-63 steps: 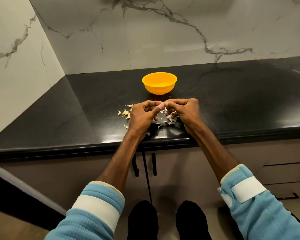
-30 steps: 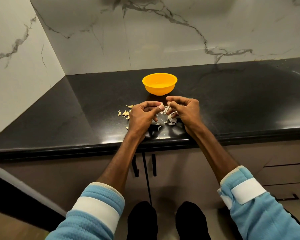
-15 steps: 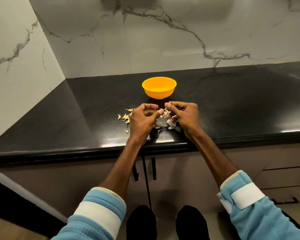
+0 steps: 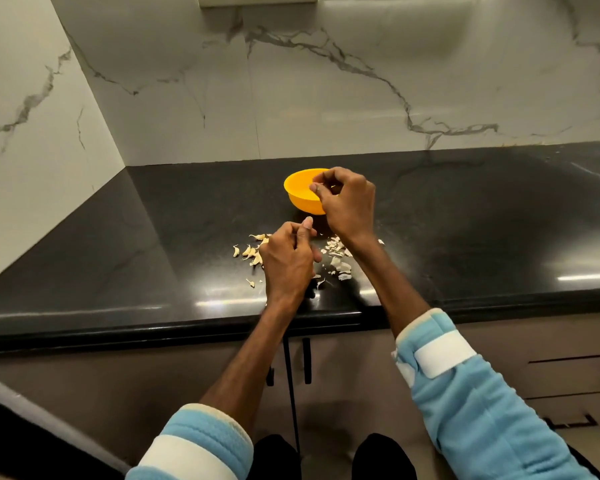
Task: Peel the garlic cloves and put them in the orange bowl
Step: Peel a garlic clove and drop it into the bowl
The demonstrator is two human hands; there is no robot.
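Observation:
The orange bowl [image 4: 300, 194] stands on the black counter [image 4: 153, 237]. My right hand [image 4: 347, 202] hovers over the bowl's right rim, fingers curled, pinching a small pale garlic clove [image 4: 321, 186] at its fingertips. My left hand [image 4: 288, 261] stays nearer the counter's front edge, fingers curled with the thumb up; what it holds, if anything, is hidden. Several unpeeled garlic cloves [image 4: 250, 252] lie just left of the left hand. A heap of papery peels [image 4: 338, 256] lies between the two forearms.
Marble walls close off the counter at the back and on the left. The counter's front edge [image 4: 187, 322] runs below my wrists, with cabinet doors and dark handles [image 4: 307, 360] underneath. Drawers [image 4: 568, 375] sit at the lower right.
My right hand has left the left hand and moved forward over the orange bowl with a clove. The left hand stayed over the peels. The camera tilted, showing more wall.

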